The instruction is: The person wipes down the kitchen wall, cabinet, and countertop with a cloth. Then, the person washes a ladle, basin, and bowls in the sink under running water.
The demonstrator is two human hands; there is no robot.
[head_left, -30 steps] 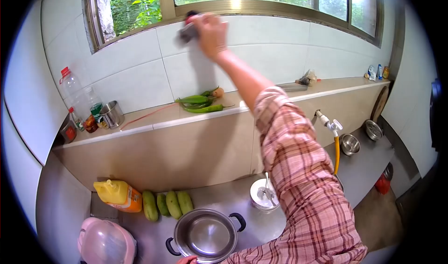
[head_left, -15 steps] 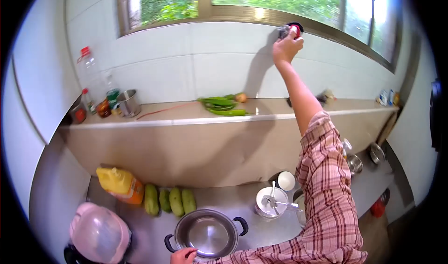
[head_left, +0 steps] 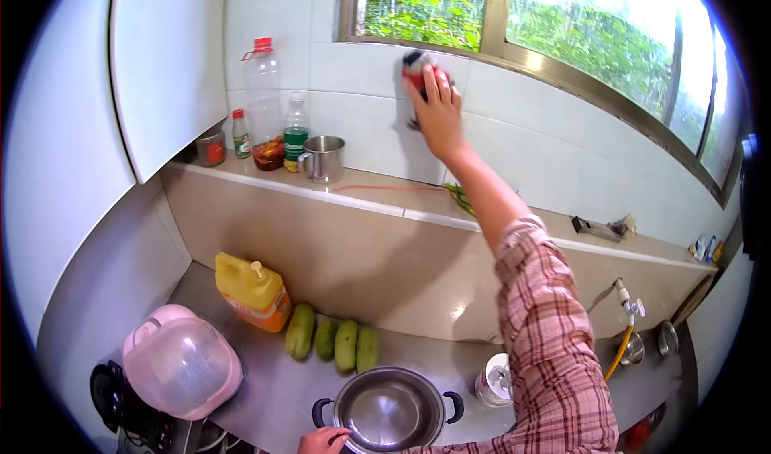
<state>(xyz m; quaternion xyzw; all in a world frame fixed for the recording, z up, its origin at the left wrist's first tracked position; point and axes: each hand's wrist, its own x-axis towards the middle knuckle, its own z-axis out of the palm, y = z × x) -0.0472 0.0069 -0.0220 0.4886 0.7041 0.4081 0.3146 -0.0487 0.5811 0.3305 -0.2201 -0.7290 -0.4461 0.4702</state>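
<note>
right hand [head_left: 440,117]: positioned high at the tiled wall [head_left: 361,69], arm extended, just below the window [head_left: 518,57]. the fingers are wrapped around a scrubber [head_left: 414,70], red and dark, its outline blurred. the scrubber is at the wall surface, above the ledge [head_left: 377,199].

left hand [head_left: 323,440]: located at the lower edge of view, partly cut off, beside the pot [head_left: 389,410]. the fingertips overlap the near-left rim; whether they grip it cannot be determined.

ledge: the steel mug [head_left: 325,161] stands left of the right arm.

counter: four gourds [head_left: 346,346] lie behind the pot; the yellow jug [head_left: 253,293] stands to their left.
</note>
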